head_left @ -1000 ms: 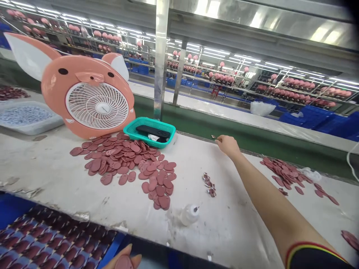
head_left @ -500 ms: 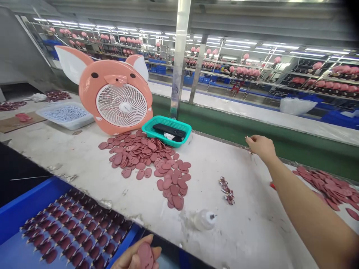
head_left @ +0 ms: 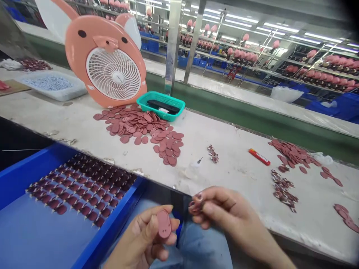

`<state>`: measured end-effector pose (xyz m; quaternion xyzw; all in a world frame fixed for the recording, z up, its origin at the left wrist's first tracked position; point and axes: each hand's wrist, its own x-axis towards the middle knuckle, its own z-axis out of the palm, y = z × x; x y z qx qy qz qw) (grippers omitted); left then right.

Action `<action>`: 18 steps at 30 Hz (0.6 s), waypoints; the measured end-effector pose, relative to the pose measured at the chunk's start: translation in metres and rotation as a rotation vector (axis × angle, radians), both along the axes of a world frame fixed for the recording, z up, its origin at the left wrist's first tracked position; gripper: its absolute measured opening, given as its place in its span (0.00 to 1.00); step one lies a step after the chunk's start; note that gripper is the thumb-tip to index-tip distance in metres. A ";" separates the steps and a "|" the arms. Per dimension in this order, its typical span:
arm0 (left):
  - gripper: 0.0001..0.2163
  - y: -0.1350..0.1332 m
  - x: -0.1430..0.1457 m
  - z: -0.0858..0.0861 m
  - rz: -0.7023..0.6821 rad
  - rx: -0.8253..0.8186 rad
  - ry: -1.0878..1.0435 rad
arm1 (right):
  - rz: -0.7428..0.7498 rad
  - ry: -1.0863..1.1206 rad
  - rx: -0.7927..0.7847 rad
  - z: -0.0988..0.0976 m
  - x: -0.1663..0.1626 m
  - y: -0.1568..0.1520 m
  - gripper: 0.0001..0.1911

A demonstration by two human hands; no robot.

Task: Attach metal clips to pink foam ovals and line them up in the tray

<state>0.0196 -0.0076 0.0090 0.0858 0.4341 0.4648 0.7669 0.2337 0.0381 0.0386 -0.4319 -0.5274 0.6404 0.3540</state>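
My left hand [head_left: 146,239] is closed on a flat, dusky-red oval piece [head_left: 164,224], with small holes near its lower end. Close by on the right, my right hand [head_left: 227,216] pinches a small, curled, dark-red and whitish piece [head_left: 196,205], partly hidden by the fingers. The two hands are apart, above my lap at the table's front edge. More oval pieces [head_left: 134,123] lie heaped beyond them. A small cluster of curled pieces [head_left: 213,154] sits nearer, and a larger cluster [head_left: 283,190] is to the right.
A blue tray [head_left: 36,239] at lower left holds rows of dark-red pieces. A pig-shaped fan [head_left: 114,74] stands behind the heap, beside a green basket [head_left: 161,104]. A red cutter-like tool [head_left: 259,157] and another oval heap [head_left: 294,153] lie right. A white tub [head_left: 70,91] stands left.
My right hand has come back from the table's far edge to beside my left hand, now with a curled piece. My left hand has risen in view, still gripping the oval. The view has shifted.
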 end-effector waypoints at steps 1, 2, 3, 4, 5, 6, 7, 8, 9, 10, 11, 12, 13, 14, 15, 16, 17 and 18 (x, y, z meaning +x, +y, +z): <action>0.17 -0.002 0.000 0.000 -0.025 0.013 -0.003 | 0.028 -0.005 0.043 0.000 -0.011 -0.009 0.10; 0.16 -0.004 -0.001 0.000 -0.046 0.028 -0.001 | 0.028 -0.032 0.119 0.000 -0.019 -0.015 0.09; 0.16 -0.005 -0.001 0.001 -0.065 0.047 0.005 | 0.019 -0.074 0.210 0.001 -0.024 -0.019 0.08; 0.16 -0.006 -0.001 0.002 -0.081 0.064 0.017 | 0.014 -0.117 0.300 0.001 -0.028 -0.021 0.07; 0.17 -0.007 -0.001 0.003 -0.091 0.074 0.034 | 0.015 -0.152 0.375 0.002 -0.030 -0.023 0.07; 0.18 -0.008 -0.001 0.004 -0.098 0.080 0.050 | 0.019 -0.181 0.432 0.002 -0.031 -0.023 0.07; 0.19 -0.009 -0.001 0.006 -0.101 0.080 0.063 | 0.026 -0.204 0.471 0.003 -0.032 -0.023 0.07; 0.20 -0.010 -0.001 0.007 -0.099 0.076 0.072 | 0.033 -0.221 0.494 0.003 -0.032 -0.023 0.08; 0.20 -0.010 -0.001 0.009 -0.092 0.067 0.077 | 0.045 -0.233 0.509 0.003 -0.032 -0.023 0.08; 0.20 -0.011 -0.001 0.010 -0.086 0.058 0.079 | 0.056 -0.239 0.522 0.003 -0.033 -0.023 0.08; 0.19 -0.011 -0.001 0.011 -0.084 0.051 0.079 | 0.068 -0.242 0.537 0.004 -0.033 -0.023 0.09; 0.18 -0.012 -0.001 0.011 -0.085 0.045 0.078 | 0.080 -0.245 0.548 0.004 -0.034 -0.023 0.09; 0.17 -0.012 -0.002 0.011 -0.087 0.040 0.076 | 0.095 -0.249 0.556 0.005 -0.034 -0.022 0.09; 0.17 -0.012 -0.002 0.010 -0.092 0.038 0.074 | 0.108 -0.254 0.562 0.006 -0.035 -0.022 0.09; 0.17 -0.012 -0.003 0.009 -0.096 0.040 0.072 | 0.122 -0.259 0.567 0.006 -0.036 -0.022 0.10; 0.17 -0.013 -0.003 0.008 -0.100 0.043 0.069 | 0.135 -0.265 0.573 0.007 -0.036 -0.022 0.10; 0.17 -0.013 -0.004 0.007 -0.103 0.046 0.065 | 0.149 -0.271 0.579 0.009 -0.037 -0.022 0.10; 0.17 -0.013 -0.004 0.006 -0.104 0.047 0.061 | 0.161 -0.277 0.586 0.010 -0.037 -0.021 0.10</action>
